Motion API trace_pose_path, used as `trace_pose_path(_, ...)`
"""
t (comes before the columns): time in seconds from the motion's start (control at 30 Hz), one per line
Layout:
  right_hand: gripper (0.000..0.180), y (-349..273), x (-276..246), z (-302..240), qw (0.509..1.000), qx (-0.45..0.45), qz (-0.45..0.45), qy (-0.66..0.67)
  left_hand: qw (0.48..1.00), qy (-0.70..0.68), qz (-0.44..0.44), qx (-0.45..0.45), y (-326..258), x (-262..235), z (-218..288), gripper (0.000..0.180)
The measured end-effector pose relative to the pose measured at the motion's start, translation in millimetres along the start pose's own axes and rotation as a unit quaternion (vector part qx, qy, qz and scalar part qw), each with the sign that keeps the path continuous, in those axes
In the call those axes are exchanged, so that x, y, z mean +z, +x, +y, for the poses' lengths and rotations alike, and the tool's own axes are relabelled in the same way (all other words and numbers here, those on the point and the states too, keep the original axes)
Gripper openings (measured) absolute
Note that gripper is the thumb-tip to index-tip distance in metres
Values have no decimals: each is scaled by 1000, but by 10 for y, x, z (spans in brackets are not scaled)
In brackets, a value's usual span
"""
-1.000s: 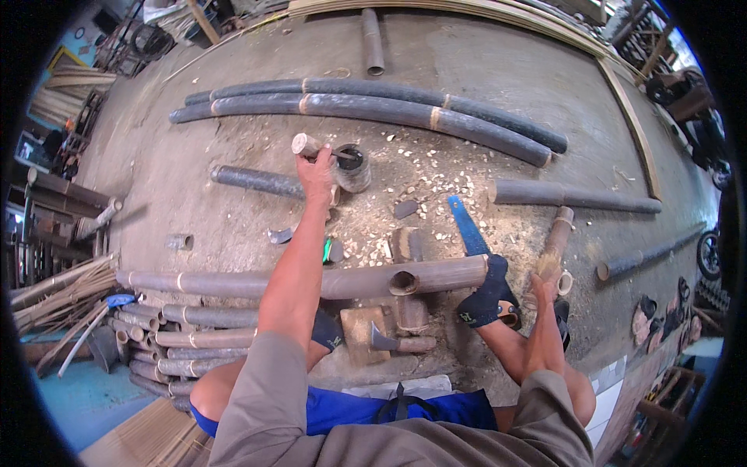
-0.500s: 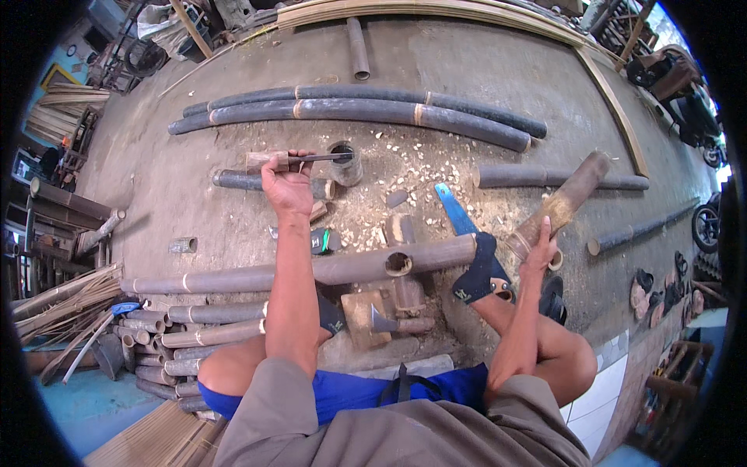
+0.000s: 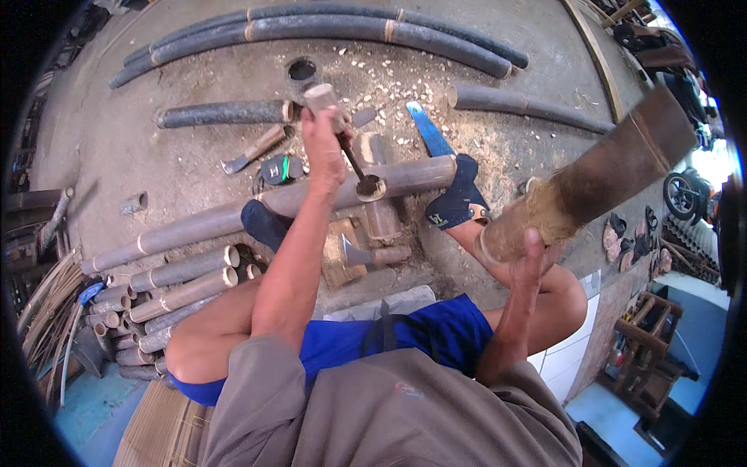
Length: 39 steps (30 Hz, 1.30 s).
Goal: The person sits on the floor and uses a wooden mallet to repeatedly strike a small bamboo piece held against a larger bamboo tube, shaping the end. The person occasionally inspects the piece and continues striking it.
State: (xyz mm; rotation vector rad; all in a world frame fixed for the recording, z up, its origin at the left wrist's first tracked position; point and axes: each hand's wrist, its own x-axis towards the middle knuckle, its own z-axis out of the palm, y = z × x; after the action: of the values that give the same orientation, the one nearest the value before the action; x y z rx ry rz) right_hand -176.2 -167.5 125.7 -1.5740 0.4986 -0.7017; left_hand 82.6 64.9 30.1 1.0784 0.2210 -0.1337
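My left hand (image 3: 323, 148) is wrapped round the wooden handle of a chisel (image 3: 320, 97). Its dark blade points down at the round hole cut in a long bamboo pole (image 3: 307, 198); I cannot tell whether the tip touches inside. The pole lies crosswise over a shorter bamboo piece (image 3: 381, 222), with my dark-socked feet against it. On the right, my right hand (image 3: 533, 272) grips a thick bamboo section (image 3: 603, 171) near its lower end, tilted up to the right above my leg. Some of that hand's fingers are hidden behind the section.
A blue saw blade (image 3: 428, 128) lies beyond the pole among wood chips. Left of it are a tape measure (image 3: 280, 169) and a curved knife (image 3: 257, 149). A hatchet (image 3: 373, 255) rests near a wooden block. Cut bamboo (image 3: 183, 268) is stacked at left; long poles (image 3: 327, 31) lie beyond.
My left hand has brought the chisel from beside the upright bamboo cup to the pole's hole. My right hand has raised the bamboo section closer. The view has shifted.
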Motion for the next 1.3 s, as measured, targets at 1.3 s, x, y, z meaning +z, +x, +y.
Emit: trace_pose_path(1.3, 95, 667, 1604, -367, 809, -174, -378, -416, 993, 77, -82, -21, -428, -619, -1043, 29)
